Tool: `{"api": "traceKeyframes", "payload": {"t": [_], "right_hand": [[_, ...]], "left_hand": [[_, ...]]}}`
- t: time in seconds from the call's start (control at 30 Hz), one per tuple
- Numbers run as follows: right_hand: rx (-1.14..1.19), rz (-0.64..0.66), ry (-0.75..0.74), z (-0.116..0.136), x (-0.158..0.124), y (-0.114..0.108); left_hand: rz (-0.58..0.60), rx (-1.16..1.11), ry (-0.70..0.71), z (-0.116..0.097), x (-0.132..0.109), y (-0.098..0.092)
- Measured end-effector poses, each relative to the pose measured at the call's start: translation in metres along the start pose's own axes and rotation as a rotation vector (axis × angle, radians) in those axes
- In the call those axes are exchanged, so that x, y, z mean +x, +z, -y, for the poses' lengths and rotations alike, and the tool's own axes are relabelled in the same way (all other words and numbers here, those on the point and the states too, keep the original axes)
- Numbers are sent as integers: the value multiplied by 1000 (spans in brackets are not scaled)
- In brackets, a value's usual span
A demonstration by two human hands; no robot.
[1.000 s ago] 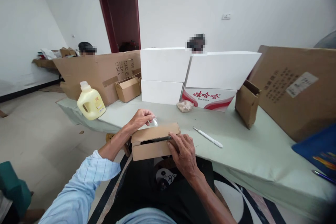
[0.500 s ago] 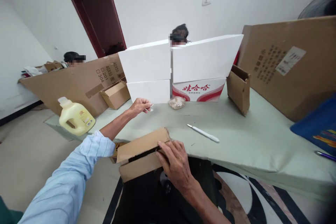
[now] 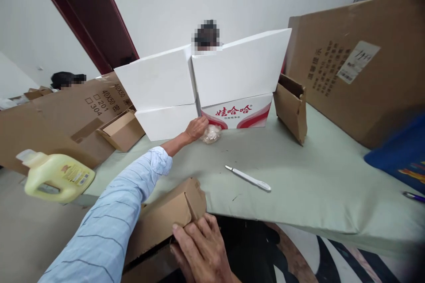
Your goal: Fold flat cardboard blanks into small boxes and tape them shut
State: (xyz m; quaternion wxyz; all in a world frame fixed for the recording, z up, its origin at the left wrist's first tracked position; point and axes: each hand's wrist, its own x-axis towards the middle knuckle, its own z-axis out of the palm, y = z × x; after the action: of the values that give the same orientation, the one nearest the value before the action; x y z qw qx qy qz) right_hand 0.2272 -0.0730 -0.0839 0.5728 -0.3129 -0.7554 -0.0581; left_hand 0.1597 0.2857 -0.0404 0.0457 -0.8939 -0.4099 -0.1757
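Observation:
My left hand is stretched across the table, its fingers closed at the left edge of a crumpled clear plastic bag; what they hold is too small to make out. My right hand grips the flap edge of an open brown cardboard box at the table's near edge, partly covered by my left sleeve. A white-handled scalpel lies on the green cloth right of the hands. Behind the bag stands a white carton with red print.
Small brown boxes stand on the table at left and right. A yellow detergent jug is at far left, a blue object and a pen at far right. People's heads show behind cardboard.
My left hand has reached forward and right to the plastic bag. My right hand and the brown box sit lower in view, and the whole view has shifted.

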Motion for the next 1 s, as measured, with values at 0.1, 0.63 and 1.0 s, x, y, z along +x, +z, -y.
{"api": "traceKeyframes", "payload": {"t": [0.1,0.63,1.0], "right_hand": [[-17,-43,-14,-5,-3,5],[-12,-17,7,-5,-2,1],[37,129,93,-19,22,-1]], "left_hand": [[69,80,76,-4,0,32],[235,91,186,-3,-49,50],[1,-291,179,-12,-144,-151]]}}
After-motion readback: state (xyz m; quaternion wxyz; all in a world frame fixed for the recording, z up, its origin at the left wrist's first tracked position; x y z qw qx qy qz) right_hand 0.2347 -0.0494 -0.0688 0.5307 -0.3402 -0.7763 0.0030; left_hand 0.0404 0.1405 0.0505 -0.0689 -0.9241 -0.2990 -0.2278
